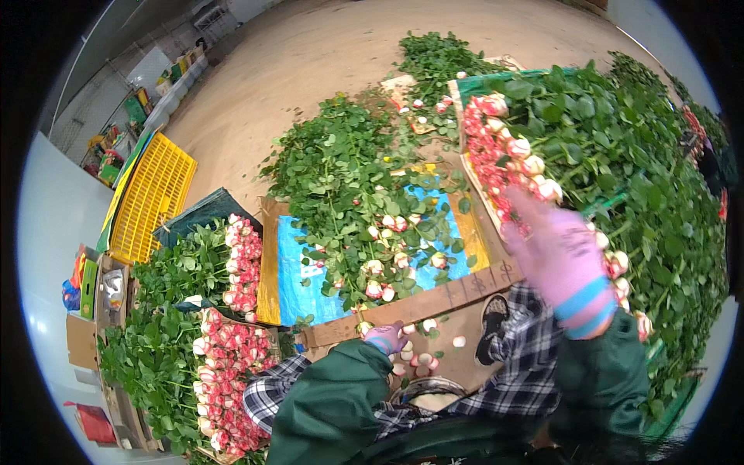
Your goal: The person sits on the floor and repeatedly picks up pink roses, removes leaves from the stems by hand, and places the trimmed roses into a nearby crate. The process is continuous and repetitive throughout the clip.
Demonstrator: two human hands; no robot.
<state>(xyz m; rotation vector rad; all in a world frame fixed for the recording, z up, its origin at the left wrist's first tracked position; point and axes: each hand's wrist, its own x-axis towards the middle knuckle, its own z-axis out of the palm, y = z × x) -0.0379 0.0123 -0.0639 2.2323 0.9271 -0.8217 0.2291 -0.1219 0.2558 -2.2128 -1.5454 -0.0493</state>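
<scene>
My left hand (385, 339), in a pink-purple glove, is closed at the near edge of a cardboard-topped bench. What its fingers hold, if anything, is hidden. A pale rose head (364, 328) sits right beside it. My right hand (564, 260), in a pink glove with a blue band, is raised and blurred, its fingers apart and nothing visible in them. It is nearest the stacked pink-and-white roses (496, 159) on the right. Leafy loose roses (333, 170) lie in a heap on the bench, over a blue-and-yellow sheet (310, 298).
Layered roses (232, 380) lie on the left, heads facing the bench. A yellow plastic crate (159, 198) leans behind them. Below the bench, between my legs, stands a bucket (430, 391), with fallen petals (422, 360) around it. More cut greenery (442, 62) lies on the floor beyond.
</scene>
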